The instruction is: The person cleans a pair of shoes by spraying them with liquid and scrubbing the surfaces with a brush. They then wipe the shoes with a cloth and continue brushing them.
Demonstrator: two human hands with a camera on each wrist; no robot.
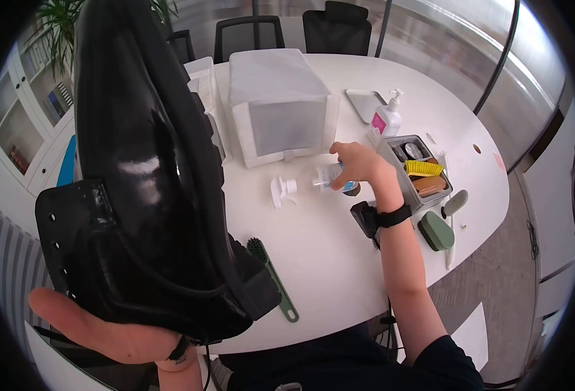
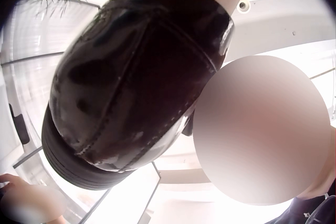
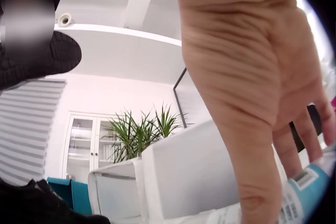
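A large glossy black shoe [image 1: 150,163] with lacing holes fills the left of the head view, held up by my left hand [image 1: 105,335]. The thumb sticks out to the left; the shoe hides the other fingers. In the left wrist view the rounded end of the shoe [image 2: 136,82] covers the hand. My right hand [image 1: 366,166] is over a clear bottle [image 1: 326,176] with a blue-and-white label, lying on its side. Its fingers are spread, thumb across the near side in the right wrist view, other fingertips behind the bottle [image 3: 307,192]. A white spray head [image 1: 282,190] lies left of the bottle.
A grey-white fabric box [image 1: 287,124] stands behind the bottle. To the right are a pump bottle [image 1: 386,120], a bin of brushes [image 1: 392,156] and a green brush [image 1: 436,231]. A long green brush [image 1: 278,283] lies near the front edge; a tray [image 1: 364,104] is farther back.
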